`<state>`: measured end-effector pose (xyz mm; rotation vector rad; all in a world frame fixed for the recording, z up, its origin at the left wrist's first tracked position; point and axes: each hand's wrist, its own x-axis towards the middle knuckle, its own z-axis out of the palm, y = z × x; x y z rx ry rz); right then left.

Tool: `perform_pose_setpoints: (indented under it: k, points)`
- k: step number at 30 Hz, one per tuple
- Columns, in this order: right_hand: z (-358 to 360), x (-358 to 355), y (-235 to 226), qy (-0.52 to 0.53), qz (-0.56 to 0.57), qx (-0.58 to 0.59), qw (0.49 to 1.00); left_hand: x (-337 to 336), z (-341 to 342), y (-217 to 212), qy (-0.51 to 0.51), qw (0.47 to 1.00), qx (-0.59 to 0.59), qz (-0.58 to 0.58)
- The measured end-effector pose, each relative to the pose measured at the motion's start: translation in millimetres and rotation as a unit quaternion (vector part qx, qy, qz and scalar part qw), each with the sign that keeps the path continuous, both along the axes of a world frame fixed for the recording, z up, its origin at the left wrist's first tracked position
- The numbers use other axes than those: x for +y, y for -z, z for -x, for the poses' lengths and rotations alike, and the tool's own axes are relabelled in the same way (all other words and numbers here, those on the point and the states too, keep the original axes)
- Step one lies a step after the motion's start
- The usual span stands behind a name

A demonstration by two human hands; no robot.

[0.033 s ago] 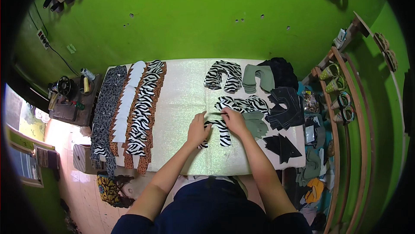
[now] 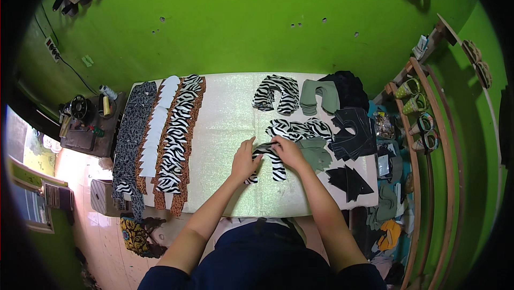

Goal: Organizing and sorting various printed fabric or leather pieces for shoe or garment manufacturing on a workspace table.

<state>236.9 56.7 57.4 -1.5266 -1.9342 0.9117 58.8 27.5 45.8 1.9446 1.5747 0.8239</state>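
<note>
Near the front middle of the table, a U-shaped zebra-print fabric piece (image 2: 278, 171) lies between my hands, its legs pointing toward me. Along its far, curved edge runs a dark grey-green strip (image 2: 264, 147). My left hand (image 2: 246, 162) grips the left side of this piece, thumb bent inward. My right hand (image 2: 289, 154) pinches the upper right of the curve; its fingertips are partly hidden. Just beyond lies a zebra-print stack (image 2: 302, 128). Grey-green pointed pieces (image 2: 317, 156) sit right beside my right hand.
Overlapping rows of grey-patterned (image 2: 134, 129), white (image 2: 154, 140) and zebra pieces (image 2: 179, 134) fill the table's left. U-shaped zebra (image 2: 289, 89), green (image 2: 308, 102) and black stacks (image 2: 361, 145) lie right. A sewing machine (image 2: 79, 108) stands left; a wooden shoe rack (image 2: 423, 94) stands right.
The strip at the piece's far edge has come down between my hands and shows wider. My right hand has shifted slightly left; the left hand has hardly moved.
</note>
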Motion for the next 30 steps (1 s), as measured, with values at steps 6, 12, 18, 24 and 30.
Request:
perform_pose_setpoints:
  k: [6,12,18,24,30]
  points:
    - [14.2,-7.5,13.8,-0.057,0.043,0.119,0.99,4.8,19.2,-1.1,0.049,0.985,-0.035,0.162]
    - [17.4,-11.3,34.6,0.043,0.06,0.042,0.996,7.9,38.0,10.7,-0.008,0.974,-0.12,0.19]
    - [18.0,-20.4,48.7,0.129,0.029,-0.033,0.991,6.7,34.7,29.9,-0.033,0.975,-0.114,0.188]
    - [29.0,-22.4,52.4,0.184,0.028,-0.112,0.976,9.6,28.2,38.8,-0.02,0.982,-0.015,0.186]
    - [27.7,-20.9,59.4,0.183,0.036,-0.136,0.973,17.1,22.5,42.7,-0.018,0.982,0.044,0.181]
